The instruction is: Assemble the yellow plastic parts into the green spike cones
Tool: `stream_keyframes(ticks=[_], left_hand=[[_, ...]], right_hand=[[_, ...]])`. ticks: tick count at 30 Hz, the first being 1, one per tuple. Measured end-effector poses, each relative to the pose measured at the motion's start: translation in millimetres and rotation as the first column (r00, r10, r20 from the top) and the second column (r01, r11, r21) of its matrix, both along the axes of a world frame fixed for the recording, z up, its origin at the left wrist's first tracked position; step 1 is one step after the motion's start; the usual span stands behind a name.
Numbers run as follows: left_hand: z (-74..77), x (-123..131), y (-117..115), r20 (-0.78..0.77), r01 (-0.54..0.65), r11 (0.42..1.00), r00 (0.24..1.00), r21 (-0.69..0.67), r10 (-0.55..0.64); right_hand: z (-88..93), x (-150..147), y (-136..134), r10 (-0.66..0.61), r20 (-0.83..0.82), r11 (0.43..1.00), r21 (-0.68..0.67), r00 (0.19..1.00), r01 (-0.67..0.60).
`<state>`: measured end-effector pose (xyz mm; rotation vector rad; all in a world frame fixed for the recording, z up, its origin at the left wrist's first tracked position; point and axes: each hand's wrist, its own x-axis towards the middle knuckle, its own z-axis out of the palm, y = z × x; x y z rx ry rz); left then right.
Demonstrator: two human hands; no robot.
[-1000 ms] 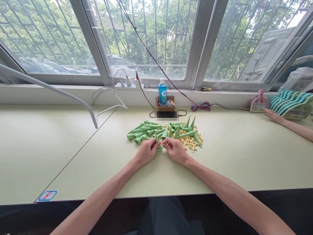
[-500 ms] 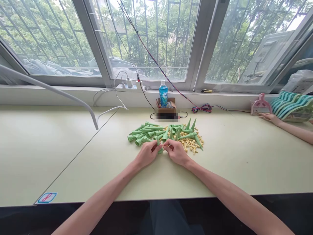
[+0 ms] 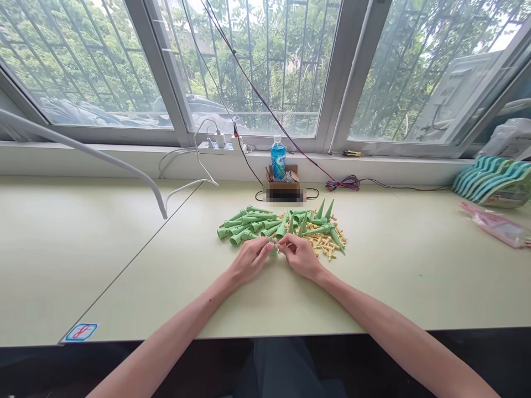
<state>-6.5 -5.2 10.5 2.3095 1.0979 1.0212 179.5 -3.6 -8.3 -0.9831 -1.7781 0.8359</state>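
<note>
Both bare hands meet over the table (image 3: 373, 293), near the front edge of a heap of parts. The left hand (image 3: 250, 258) has its thumb and fingers clamped on a small green piece (image 3: 273, 250), which sits between the two hands, partly hidden by them. The right hand (image 3: 300, 254) is just beside it, thumb and forefinger close together at the piece's right side; whether they are clamped on anything is too small to tell. Just behind the left hand, long green tapered parts (image 3: 249, 221) lie in a loose pile, several with their wide open ends toward the person. Behind and to the right of the right hand, small yellow pieces (image 3: 326, 244) are scattered, with more green parts on and among them; a few green cones (image 3: 328, 210) stand point up. Beyond the heap, a bottle of blue liquid (image 3: 278, 160) stands upright at a small cardboard box (image 3: 294, 172). A coiled red and blue cable (image 3: 348, 182) lies farther right, and a pink item in clear wrapping (image 3: 495, 225) rests flat near the table's right side.
</note>
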Motion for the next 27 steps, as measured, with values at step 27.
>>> stream_keyframes(ticks=[27], left_hand=[[2.6, 5.2, 2.0, 0.138, -0.094, 0.941, 0.980, -0.325, 0.145]], right_hand=[[6.0, -0.3, -3.6, -0.055, -0.038, 0.998, 0.033, 0.998, 0.056]])
